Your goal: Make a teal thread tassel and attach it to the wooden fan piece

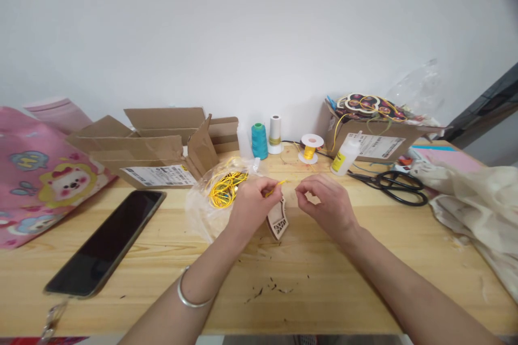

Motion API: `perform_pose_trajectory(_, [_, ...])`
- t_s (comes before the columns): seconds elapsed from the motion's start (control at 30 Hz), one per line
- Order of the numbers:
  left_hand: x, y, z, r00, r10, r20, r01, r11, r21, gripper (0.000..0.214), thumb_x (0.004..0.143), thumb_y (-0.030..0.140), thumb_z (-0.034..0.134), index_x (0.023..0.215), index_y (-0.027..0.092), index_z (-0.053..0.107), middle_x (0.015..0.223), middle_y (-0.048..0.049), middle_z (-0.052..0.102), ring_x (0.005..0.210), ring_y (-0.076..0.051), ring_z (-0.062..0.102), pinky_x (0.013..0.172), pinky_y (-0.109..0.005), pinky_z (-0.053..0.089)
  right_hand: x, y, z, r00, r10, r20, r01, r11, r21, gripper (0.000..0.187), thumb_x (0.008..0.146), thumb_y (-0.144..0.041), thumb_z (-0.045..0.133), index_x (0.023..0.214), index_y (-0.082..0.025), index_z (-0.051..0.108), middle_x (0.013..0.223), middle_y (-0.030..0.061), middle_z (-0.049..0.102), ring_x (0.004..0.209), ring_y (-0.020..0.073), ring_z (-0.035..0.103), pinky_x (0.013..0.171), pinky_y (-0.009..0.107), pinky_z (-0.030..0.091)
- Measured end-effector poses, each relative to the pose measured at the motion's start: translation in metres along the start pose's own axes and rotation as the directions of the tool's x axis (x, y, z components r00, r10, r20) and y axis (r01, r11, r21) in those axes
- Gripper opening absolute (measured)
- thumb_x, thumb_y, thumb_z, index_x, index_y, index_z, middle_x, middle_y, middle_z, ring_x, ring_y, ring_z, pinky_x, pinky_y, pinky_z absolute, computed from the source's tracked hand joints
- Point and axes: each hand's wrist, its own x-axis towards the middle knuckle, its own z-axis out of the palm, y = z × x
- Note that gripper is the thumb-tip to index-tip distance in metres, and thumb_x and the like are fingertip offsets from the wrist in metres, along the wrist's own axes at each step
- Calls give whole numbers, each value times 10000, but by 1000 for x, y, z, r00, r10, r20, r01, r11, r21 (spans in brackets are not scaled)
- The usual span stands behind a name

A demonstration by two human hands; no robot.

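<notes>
Near the middle of the table, my left hand [253, 199] is closed in a pinch on a yellow cord [285, 181], whose short end sticks out past the fingertips. Below those fingers hangs a small fan-shaped wooden piece [278, 222] with a cut-out lattice pattern; its upper part is hidden by the hand. A short gap to the right, my right hand [328, 204] has thumb and forefinger pressed together. Whatever may be between those fingertips is too small to see. A clear plastic bag with a bundle of yellow cord [224, 190] lies just behind my left hand.
Behind the hands stand a teal thread cone [259, 141], a white spool [275, 132], a yellow thread reel [310, 150] and a glue bottle [346, 155]. Black scissors [399, 187] lie right. A phone [107, 242] and an open carton [157, 156] occupy the left. Dark scraps dot the front.
</notes>
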Motion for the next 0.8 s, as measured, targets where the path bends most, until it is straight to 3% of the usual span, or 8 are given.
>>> perform_pose_trajectory(0.1, [0, 2, 1, 995, -79, 56, 88, 978, -189, 166, 716, 276, 531, 719, 152, 641, 616, 4, 633, 537, -86, 546, 521, -186, 442, 1, 1, -2, 996, 78, -37, -74, 993, 94, 85, 736, -128, 534, 681, -192, 543, 649, 6, 599, 637, 126, 536, 594, 253, 424])
perform_pose_trajectory(0.23, [-1, 6, 3, 991, -19, 130, 63, 936, -345, 187, 740, 296, 526, 775, 153, 642, 668, -6, 650, 577, -84, 571, 564, -182, 468, 2, 3, -6, 979, 175, -102, -160, 978, 136, 67, 772, -193, 530, 823, -202, 574, 764, 31, 617, 707, 144, 536, 637, 283, 434])
perform_pose_trajectory(0.33, [-1, 5, 3, 993, 19, 114, 20, 945, -325, 174, 741, 285, 533, 786, 160, 645, 679, -6, 655, 586, -84, 578, 567, -176, 467, 2, 4, -8, 976, 183, -121, -169, 978, 120, 166, 778, -211, 524, 939, -202, 566, 881, 60, 601, 814, 169, 533, 711, 325, 430])
perform_pose_trajectory(0.43, [-1, 2, 2, 994, 49, 94, -21, 960, -278, 168, 736, 280, 543, 808, 170, 648, 693, -3, 660, 592, -82, 580, 566, -171, 462, 2, 7, -8, 988, 102, -114, -93, 992, 83, 162, 770, -188, 535, 923, -202, 589, 891, 61, 594, 855, 177, 524, 760, 344, 409])
perform_pose_trajectory(0.57, [-1, 1, 3, 991, 102, 87, -80, 971, -225, 162, 737, 269, 538, 807, 174, 649, 705, -2, 660, 616, -83, 577, 576, -172, 458, 1, 10, -8, 1000, -6, -28, 7, 999, 38, 110, 773, -168, 536, 833, -206, 621, 777, 29, 615, 759, 154, 512, 701, 313, 403])
perform_pose_trajectory(0.8, [-1, 4, 6, 992, 87, 87, -74, 986, -149, 199, 687, 284, 582, 820, 148, 642, 639, 2, 624, 523, -71, 502, 491, -175, 419, 2, 9, -9, 997, -17, 78, 19, 1000, -23, 123, 808, -192, 495, 803, -177, 616, 751, 32, 625, 698, 150, 482, 633, 287, 386])
